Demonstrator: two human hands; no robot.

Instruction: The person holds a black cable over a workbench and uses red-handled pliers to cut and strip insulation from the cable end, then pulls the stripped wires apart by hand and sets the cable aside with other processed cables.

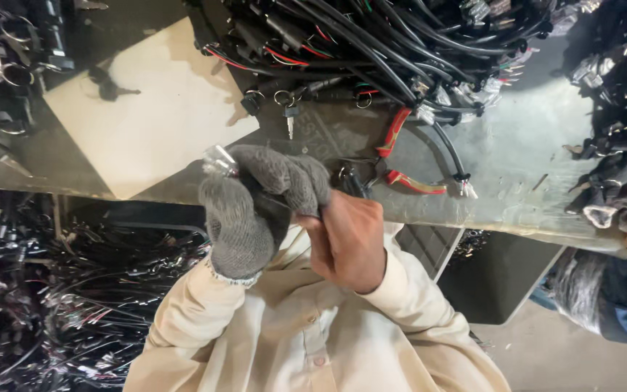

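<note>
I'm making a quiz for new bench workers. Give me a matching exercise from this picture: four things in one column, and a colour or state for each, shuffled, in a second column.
Things:
1. left hand
2. right hand
3. pliers
4. board

Colours or states:
A. red handles, lying on the table
B. bare
C. pale and flat, on the table
D. in a grey knitted glove

Pairs: 1-D, 2-B, 3-A, 4-C
</note>
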